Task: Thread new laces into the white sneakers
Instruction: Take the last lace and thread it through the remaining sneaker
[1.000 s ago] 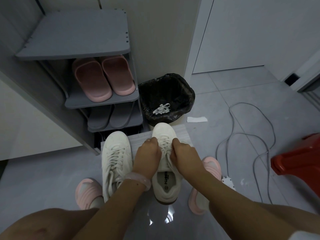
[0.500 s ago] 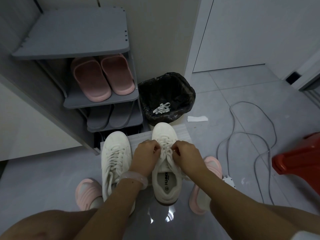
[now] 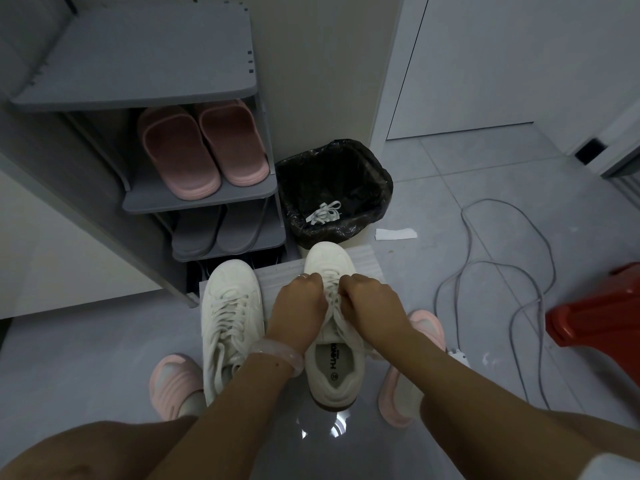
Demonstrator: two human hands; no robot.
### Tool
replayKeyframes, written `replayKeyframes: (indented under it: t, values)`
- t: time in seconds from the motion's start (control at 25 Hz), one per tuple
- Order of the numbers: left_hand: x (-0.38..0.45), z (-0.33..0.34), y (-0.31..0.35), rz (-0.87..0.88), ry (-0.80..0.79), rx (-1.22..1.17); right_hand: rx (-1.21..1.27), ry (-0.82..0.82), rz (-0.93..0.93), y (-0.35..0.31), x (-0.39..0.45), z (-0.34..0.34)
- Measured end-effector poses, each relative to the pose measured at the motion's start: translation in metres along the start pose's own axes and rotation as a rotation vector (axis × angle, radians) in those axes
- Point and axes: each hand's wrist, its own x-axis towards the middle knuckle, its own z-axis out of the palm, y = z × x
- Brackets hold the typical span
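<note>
The person is sitting low, with knees at the bottom of the view and pink slippers (image 3: 175,386) on both feet. Just past the knees, two white sneakers are standing side by side on the gray floor, toes on a pale mat (image 3: 280,275). The left sneaker (image 3: 232,320) is already looking laced, with loose lace ends trailing toward its heel. The right sneaker (image 3: 334,344) is being worked on now.

The left hand (image 3: 298,306) and the right hand (image 3: 372,301) are both curling their fingers over the white lace (image 3: 331,299) near the toe end, pinching it from each side. I think the lace is being pulled through the low eyelets. Next, each end needs crossing over and poking into the next hole up, kept even.

The hands are hiding the eyelets, so I cannot tell which holes are filled.

Farther off, a black-lined trash bin (image 3: 334,188) is holding an old lace (image 3: 323,213). A gray shoe rack (image 3: 138,60) is holding pink slides (image 3: 202,147). A gray cable (image 3: 485,278) and a red stool (image 3: 595,306) are well off to the right, not in the way.
</note>
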Motion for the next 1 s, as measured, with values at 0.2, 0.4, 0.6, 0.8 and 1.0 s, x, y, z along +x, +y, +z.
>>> replayKeyframes:
  t: [0.2, 0.4, 0.6, 0.8, 1.0]
  values:
    - [0.0, 0.0, -0.002, 0.004, 0.025, -0.037, 0.041, 0.01, 0.052, 0.004, 0.003, 0.005]
    - [0.001, -0.002, -0.014, -0.056, 0.008, -0.341, 0.288, 0.025, 0.129, 0.016, 0.003, 0.006]
    - [0.005, 0.002, -0.01, -0.03, -0.012, -0.197, 0.227, 0.041, 0.124, 0.012, 0.005, 0.011]
    - [0.009, 0.007, -0.005, 0.031, 0.026, -0.003, 0.085, 0.01, 0.049, 0.007, 0.011, 0.01]
    - [0.009, 0.007, -0.005, 0.001, -0.006, -0.005, 0.078, 0.001, 0.063, 0.009, 0.015, 0.013]
